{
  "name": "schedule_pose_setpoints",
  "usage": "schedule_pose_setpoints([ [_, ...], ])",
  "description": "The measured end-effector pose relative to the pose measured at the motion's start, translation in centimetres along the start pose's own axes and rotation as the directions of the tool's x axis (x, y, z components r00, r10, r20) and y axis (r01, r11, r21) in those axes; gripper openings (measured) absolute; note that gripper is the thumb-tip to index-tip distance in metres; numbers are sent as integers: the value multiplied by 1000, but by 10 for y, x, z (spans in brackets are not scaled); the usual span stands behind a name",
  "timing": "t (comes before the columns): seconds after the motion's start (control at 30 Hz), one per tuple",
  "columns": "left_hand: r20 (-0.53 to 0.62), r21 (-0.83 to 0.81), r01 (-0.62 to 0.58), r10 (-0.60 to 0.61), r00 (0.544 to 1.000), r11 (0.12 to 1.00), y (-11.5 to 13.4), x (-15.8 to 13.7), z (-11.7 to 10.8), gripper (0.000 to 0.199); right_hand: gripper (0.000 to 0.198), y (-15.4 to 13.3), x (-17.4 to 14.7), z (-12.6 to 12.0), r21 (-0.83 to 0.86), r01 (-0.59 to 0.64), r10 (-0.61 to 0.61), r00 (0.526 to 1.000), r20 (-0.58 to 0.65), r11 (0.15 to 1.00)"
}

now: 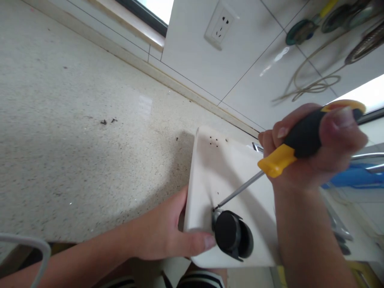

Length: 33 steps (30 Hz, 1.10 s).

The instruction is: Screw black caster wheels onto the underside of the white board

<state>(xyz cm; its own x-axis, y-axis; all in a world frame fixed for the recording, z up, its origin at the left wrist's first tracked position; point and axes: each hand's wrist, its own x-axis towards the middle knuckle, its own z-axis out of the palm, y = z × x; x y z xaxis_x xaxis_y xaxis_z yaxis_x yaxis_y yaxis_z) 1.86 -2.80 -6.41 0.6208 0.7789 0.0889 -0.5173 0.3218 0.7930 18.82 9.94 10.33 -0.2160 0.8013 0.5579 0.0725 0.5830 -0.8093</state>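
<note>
My right hand [315, 148] is wrapped round the yellow and black handle of a screwdriver [243, 186]. The shaft slants down to the left, and its tip meets a small screw [215, 209] beside the base of a black caster wheel [232, 234]. That caster sits on a white panel [243, 168] with rounded corners. Gripping the panel's near left edge is my left hand [180, 236], its thumb on top close to the caster and its fingers hidden underneath. A group of small holes [214, 141] shows near the panel's far end.
Several small dark screws [108, 121] lie on the speckled countertop [75, 168]. Behind it rises a white tiled wall with a socket [220, 26] and a hanging cord [315, 86]. A blue object [354, 176] is at the right. A white cable [33, 242] loops at lower left.
</note>
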Motion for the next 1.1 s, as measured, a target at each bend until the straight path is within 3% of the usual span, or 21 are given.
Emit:
schedule_pose_setpoints([
  [0.27,2,-6,9,-9,1000,1000,1,0,0,92,35,2,3,0,33,-2,1,1000,27,999],
  [0.67,3,16,11,-11,1000,1000,4,1,1,83,46,24,7,-12,-42,-169,167,985,-46,985],
  [0.9,26,27,-7,6,1000,1000,1,-1,-2,87,46,13,5,-11,-250,-277,277,960,-33,928],
  [1.1,29,11,-4,3,1000,1000,1,0,-2,87,38,14,6,-16,-293,-201,223,974,42,935],
])
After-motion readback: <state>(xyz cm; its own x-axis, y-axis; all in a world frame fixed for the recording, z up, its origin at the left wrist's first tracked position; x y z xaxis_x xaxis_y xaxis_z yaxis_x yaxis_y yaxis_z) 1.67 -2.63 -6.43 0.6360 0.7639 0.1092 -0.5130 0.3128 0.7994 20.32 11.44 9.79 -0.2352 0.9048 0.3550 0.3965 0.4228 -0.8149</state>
